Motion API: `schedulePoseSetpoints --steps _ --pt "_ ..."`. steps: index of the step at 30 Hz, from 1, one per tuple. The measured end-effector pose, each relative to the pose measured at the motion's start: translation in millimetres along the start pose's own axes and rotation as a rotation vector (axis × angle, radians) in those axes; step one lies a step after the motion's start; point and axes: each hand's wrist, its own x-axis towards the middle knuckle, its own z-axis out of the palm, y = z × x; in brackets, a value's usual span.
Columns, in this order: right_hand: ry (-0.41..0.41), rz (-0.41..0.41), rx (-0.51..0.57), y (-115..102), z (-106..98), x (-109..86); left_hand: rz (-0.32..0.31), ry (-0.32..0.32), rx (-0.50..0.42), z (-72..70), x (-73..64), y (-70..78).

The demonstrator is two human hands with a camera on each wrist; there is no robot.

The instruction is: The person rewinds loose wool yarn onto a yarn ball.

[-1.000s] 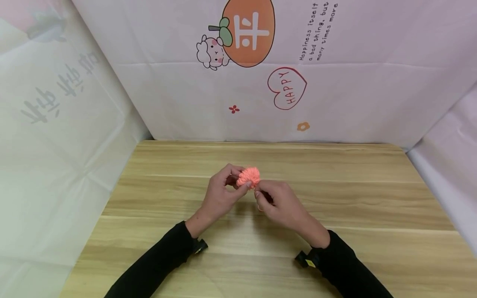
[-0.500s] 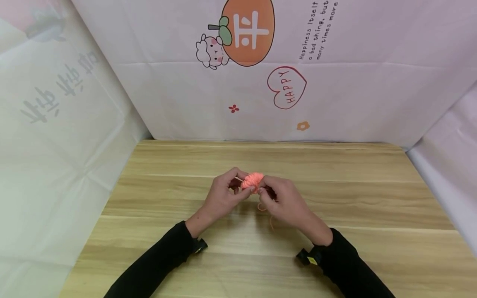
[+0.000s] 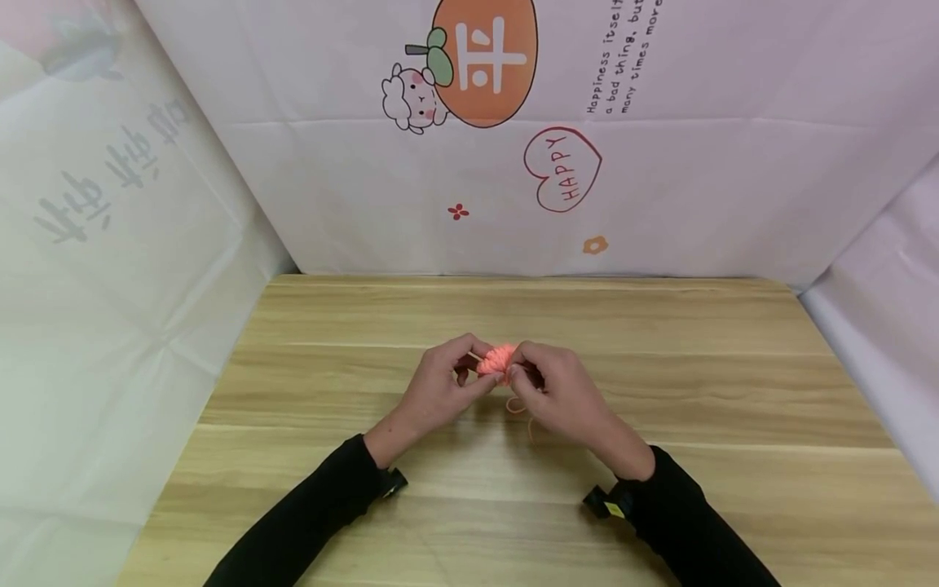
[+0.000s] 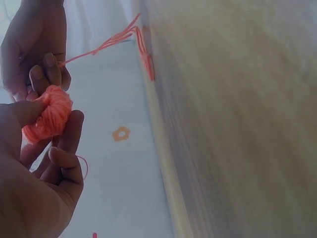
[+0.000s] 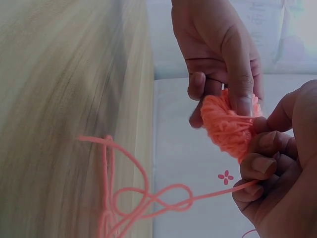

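Note:
A small coral-pink bundle of wound yarn [image 3: 495,359] is held above the wooden table, between both hands. My left hand [image 3: 438,381] grips its left side, thumb in front and fingers behind. At the bundle's right edge, my right hand [image 3: 563,397] pinches with thumb and index finger. The right wrist view shows a strand drawn across the wound yarn [image 5: 225,126] to those fingertips. From the curled lower fingers of the right hand [image 5: 277,173] a loose yarn tail [image 5: 210,196] runs off in loops. The exact spot pinched is partly hidden by the fingers.
Wooden tabletop [image 3: 469,505] lies under the hands. A white printed cloth [image 3: 352,196] stands upright behind its far edge, with more white cloth at both sides. Hanging tail strands [image 4: 147,59] dangle in front of the table in the left wrist view.
The bundle has shifted slightly right and toward the body, with the left hand. My right hand has closed in over its right edge. Loose yarn loops now show beneath the right hand.

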Motion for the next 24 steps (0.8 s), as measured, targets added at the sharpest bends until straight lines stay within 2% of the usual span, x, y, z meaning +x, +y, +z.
schedulePoseSetpoints --steps 8,16,20,24 --pt "0.01 -0.013 -0.008 4.1 -5.4 1.5 0.047 -0.058 -0.002 0.9 0.3 -1.9" --pt "0.017 -0.023 0.015 3.1 -10.4 1.7 0.03 -0.149 -0.04 7.0 -2.1 -30.3" --pt "0.024 -0.022 0.026 3.8 -12.1 2.0 0.032 -0.191 -0.095 7.1 -2.4 -35.2" --pt "0.031 -0.014 0.03 2.8 -14.3 2.8 0.06 -0.207 -0.162 6.6 -2.3 -31.0"
